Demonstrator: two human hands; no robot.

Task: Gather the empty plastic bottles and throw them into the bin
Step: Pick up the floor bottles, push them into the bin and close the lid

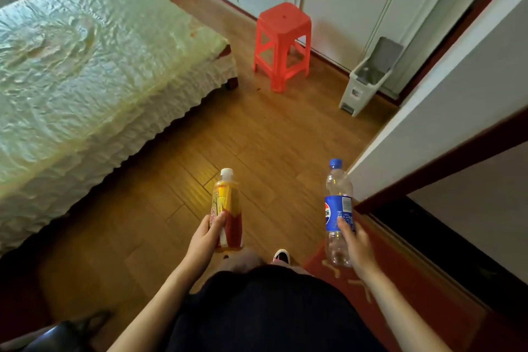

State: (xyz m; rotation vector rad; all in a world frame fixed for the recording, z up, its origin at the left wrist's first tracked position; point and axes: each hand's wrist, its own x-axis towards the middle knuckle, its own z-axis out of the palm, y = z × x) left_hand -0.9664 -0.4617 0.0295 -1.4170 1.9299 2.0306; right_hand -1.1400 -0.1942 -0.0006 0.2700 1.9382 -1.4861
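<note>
My left hand [206, 236] grips a yellow and red plastic bottle [227, 203] with a white cap, held upright over the wooden floor. In my right hand [357, 246] is a clear bottle with a blue label and blue cap [338, 203], also upright. A small white bin [361, 86] with its grey lid raised stands on the floor ahead at the right, against the white cabinet doors. Both bottles are well short of the bin.
A red plastic stool [281, 46] stands left of the bin. A table with a pale green cloth [85, 66] fills the left. A white wall corner with a dark red baseboard [428, 134] juts in at the right. A red mat [405, 288] lies underfoot.
</note>
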